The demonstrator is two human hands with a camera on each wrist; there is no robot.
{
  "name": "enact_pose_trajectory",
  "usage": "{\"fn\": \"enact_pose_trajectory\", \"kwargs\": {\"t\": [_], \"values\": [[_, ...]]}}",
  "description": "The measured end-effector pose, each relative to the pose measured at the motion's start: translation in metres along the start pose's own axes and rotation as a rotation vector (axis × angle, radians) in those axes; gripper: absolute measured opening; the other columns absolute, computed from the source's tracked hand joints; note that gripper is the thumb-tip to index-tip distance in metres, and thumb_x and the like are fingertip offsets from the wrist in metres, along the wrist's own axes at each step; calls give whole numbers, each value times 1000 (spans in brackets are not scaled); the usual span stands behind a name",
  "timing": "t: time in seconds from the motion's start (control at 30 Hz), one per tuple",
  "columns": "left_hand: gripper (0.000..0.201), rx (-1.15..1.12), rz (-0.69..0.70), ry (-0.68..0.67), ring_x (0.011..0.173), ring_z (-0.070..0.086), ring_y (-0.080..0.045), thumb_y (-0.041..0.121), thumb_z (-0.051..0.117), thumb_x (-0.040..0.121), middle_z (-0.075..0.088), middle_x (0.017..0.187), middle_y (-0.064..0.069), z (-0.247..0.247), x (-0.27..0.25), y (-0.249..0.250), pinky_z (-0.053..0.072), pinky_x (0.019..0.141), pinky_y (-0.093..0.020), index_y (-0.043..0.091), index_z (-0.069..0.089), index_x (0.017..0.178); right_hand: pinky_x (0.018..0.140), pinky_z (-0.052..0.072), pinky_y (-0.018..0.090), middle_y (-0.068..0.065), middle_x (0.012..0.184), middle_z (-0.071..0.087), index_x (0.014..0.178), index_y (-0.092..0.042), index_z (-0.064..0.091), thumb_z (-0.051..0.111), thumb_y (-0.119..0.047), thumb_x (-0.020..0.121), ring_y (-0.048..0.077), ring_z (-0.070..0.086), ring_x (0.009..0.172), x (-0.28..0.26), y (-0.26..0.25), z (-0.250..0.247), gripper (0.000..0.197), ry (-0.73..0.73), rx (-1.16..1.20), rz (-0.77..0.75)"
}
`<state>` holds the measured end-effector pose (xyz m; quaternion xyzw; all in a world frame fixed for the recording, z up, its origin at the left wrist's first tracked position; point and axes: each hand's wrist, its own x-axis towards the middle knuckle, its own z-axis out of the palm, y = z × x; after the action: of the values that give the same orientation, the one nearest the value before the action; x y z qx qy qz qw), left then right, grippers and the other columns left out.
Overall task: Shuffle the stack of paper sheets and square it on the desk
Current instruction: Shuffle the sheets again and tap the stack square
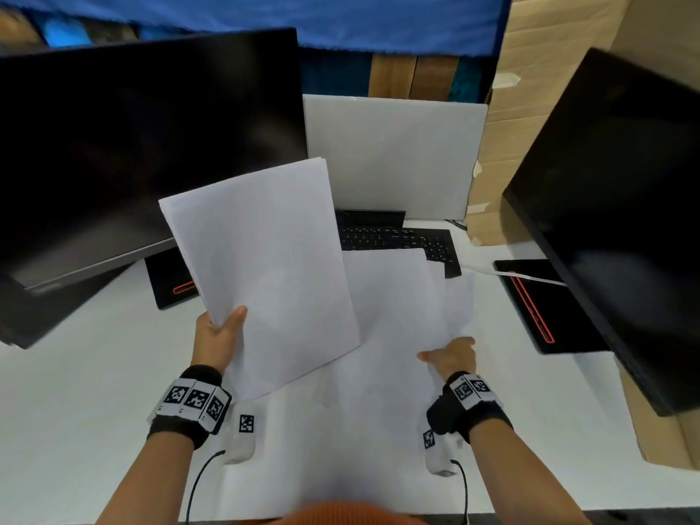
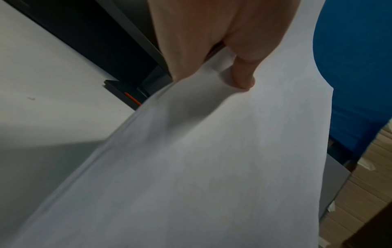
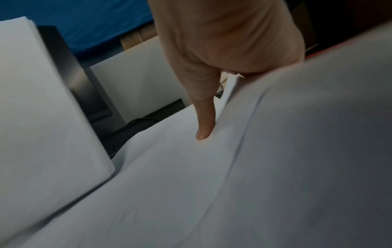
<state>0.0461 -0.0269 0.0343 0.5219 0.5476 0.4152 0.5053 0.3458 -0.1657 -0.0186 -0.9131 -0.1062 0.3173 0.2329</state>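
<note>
My left hand (image 1: 219, 335) grips a wad of white sheets (image 1: 261, 270) by its near left edge, thumb on top, and holds it lifted and tilted over the desk. In the left wrist view the thumb (image 2: 241, 75) presses on that wad (image 2: 212, 167). The other sheets (image 1: 394, 308) lie fanned and loose on the white desk (image 1: 75, 411), to the right. My right hand (image 1: 450, 356) pinches these sheets at their near right side; the right wrist view shows its thumb (image 3: 204, 120) on top of the bowed paper (image 3: 233, 184) and the lifted wad (image 3: 42, 117) at left.
A dark monitor (image 1: 144, 145) stands at the left and another (image 1: 621, 206) at the right. A black keyboard (image 1: 401, 240) lies behind the papers, partly covered by them. A white board (image 1: 394, 153) leans at the back. Cardboard (image 1: 530, 70) lines the right.
</note>
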Motion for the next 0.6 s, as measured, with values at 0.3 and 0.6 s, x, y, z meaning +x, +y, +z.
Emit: {"fn": "enact_pose_trajectory", "kwargs": {"t": [0.3, 0.6], "values": [[31, 19, -7, 21, 94, 55, -31, 12, 55, 86, 58, 102, -15, -8, 7, -7, 43, 85, -39, -3, 54, 113, 99, 44, 39, 15, 121, 59, 117, 7, 55, 70, -2, 74, 36, 57, 108, 8, 16, -31, 47, -37, 241, -130], [37, -2, 40, 84, 106, 54, -29, 9, 51, 88, 57, 117, -18, -4, 17, 8, 41, 91, -35, -5, 49, 121, 79, 48, 37, 17, 97, 66, 93, -4, 63, 73, 1, 70, 29, 61, 84, -37, 12, -121, 25, 156, 374, -487]]}}
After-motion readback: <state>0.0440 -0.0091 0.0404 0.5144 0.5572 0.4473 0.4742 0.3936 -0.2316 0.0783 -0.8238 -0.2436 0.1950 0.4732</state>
